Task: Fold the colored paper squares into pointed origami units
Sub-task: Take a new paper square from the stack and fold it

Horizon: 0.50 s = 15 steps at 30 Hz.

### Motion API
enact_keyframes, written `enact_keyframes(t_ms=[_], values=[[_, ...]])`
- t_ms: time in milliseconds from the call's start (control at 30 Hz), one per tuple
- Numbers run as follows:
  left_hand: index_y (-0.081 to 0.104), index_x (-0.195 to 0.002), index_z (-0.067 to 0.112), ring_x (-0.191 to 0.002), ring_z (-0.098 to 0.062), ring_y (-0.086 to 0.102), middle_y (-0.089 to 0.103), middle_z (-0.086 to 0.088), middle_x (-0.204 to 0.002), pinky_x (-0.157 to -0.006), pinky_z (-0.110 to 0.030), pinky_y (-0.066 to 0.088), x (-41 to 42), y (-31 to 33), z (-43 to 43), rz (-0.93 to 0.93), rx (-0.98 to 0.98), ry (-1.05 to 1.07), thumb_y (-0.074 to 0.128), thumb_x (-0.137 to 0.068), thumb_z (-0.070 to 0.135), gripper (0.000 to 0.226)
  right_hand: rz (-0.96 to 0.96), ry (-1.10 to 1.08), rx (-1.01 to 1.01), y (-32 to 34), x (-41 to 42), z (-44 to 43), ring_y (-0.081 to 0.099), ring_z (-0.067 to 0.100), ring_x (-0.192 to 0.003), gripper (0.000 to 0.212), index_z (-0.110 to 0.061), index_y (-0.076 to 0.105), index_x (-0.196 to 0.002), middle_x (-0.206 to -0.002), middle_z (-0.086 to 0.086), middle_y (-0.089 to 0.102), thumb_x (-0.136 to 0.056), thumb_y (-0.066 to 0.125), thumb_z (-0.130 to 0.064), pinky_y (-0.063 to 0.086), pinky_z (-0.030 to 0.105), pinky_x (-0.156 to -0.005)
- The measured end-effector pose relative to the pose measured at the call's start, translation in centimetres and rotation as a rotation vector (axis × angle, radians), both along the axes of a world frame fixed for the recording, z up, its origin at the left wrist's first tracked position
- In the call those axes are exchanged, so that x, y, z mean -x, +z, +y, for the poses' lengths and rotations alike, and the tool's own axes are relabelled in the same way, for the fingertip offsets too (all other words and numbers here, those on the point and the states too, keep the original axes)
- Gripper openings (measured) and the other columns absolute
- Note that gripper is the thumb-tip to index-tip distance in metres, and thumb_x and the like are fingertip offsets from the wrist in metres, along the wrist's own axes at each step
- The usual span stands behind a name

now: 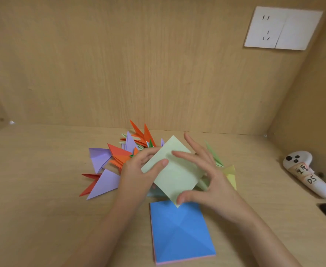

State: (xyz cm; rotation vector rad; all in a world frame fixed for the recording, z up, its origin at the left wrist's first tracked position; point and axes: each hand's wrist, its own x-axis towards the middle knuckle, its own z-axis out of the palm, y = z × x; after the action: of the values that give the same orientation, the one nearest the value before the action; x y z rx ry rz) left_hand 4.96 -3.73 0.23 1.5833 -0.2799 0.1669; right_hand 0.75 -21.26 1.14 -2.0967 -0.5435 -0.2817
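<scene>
Starting a fresh unit: I'm holding the pale green paper square [172, 170] diamond-wise just above the blue sheet stack [181, 234] on the counter [42, 189]. My left hand [139, 170] is pinching its left edge. My right hand [206, 182] is keeping its fingers spread, thumb touching the lower corner. The sheet is looking thin, matte and flat. Next, probably: aligning opposite corners exactly, then creasing hard.

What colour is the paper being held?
The paper is pale green, seen in head view.
</scene>
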Motion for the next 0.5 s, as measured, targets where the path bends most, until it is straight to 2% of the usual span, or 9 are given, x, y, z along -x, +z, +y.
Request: enact_keyframes(t_ms=[33,100,200,267,333,433,500], values=[[0.069,-0.100,0.022,-0.076,-0.005,0.066,0.073,0.007,-0.091,-0.049,-0.021,0.048,-0.02,0.05,0.06,0.021,0.011,-0.001,0.069,-0.084,0.010,0.020,-0.017,0.007,0.105,-0.18,-0.05,-0.08,0.004,-0.001,-0.144,0.081,-0.047,0.050,-0.131,-0.156,-0.026,0.009,-0.059,0.086,-0.042,0.008,0.006,-0.110],[0.069,-0.099,0.024,-0.072,-0.005,0.065,0.073,0.004,-0.091,-0.045,-0.021,0.045,-0.09,0.11,0.23,0.040,0.024,0.012,0.068,-0.085,0.011,0.019,-0.030,0.004,0.199,-0.22,-0.10,-0.25,-0.004,0.000,-0.144,0.085,-0.050,0.047,-0.132,-0.156,-0.027,-0.003,-0.058,0.088,-0.041,0.004,0.005,-0.109],[0.068,-0.098,0.025,-0.072,-0.007,0.064,0.073,0.003,-0.090,-0.046,-0.020,0.045,-0.18,0.19,0.44,0.054,0.033,0.021,0.068,-0.085,0.012,0.019,-0.025,-0.014,0.153,-0.07,-0.07,-0.61,-0.002,0.001,-0.145,0.079,-0.049,0.051,-0.128,-0.155,-0.029,-0.005,-0.059,0.088,-0.037,0.012,0.021,-0.114],[0.069,-0.100,0.024,-0.071,-0.007,0.063,0.073,0.005,-0.090,-0.045,-0.020,0.044,-0.22,0.17,0.43,0.060,0.021,0.015,0.067,-0.085,0.012,0.019,-0.070,-0.044,0.144,-0.10,-0.18,-0.48,0.004,0.002,-0.144,0.065,-0.046,0.060,-0.120,-0.156,-0.027,0.003,-0.062,0.087,-0.033,0.016,0.025,-0.114],[0.069,-0.101,0.024,-0.067,-0.006,0.061,0.072,0.006,-0.090,-0.043,-0.020,0.042,-0.22,0.10,0.35,0.060,0.002,-0.002,0.067,-0.086,0.013,0.019,-0.082,-0.063,0.078,-0.20,-0.25,-0.18,0.012,0.003,-0.143,0.048,-0.043,0.069,-0.107,-0.153,-0.028,0.016,-0.064,0.084,-0.030,0.019,0.021,-0.113],[0.070,-0.099,0.024,-0.063,-0.007,0.058,0.072,0.007,-0.086,-0.043,-0.022,0.041,-0.25,-0.09,0.20,0.051,-0.013,-0.028,0.065,-0.087,0.013,0.017,-0.079,-0.056,-0.006,-0.29,-0.19,0.05,0.023,0.006,-0.140,0.027,-0.038,0.076,-0.093,-0.147,-0.026,0.034,-0.066,0.076,-0.035,0.023,0.018,-0.111],[0.070,-0.097,0.024,-0.062,-0.005,0.060,0.072,0.009,-0.084,-0.044,-0.022,0.043,-0.15,-0.01,0.14,0.040,-0.017,-0.047,0.064,-0.088,0.013,0.016,-0.050,-0.053,-0.111,-0.27,-0.18,0.06,0.032,0.007,-0.136,0.017,-0.030,0.079,-0.086,-0.141,-0.024,0.045,-0.069,0.077,-0.032,0.027,0.021,-0.109]])
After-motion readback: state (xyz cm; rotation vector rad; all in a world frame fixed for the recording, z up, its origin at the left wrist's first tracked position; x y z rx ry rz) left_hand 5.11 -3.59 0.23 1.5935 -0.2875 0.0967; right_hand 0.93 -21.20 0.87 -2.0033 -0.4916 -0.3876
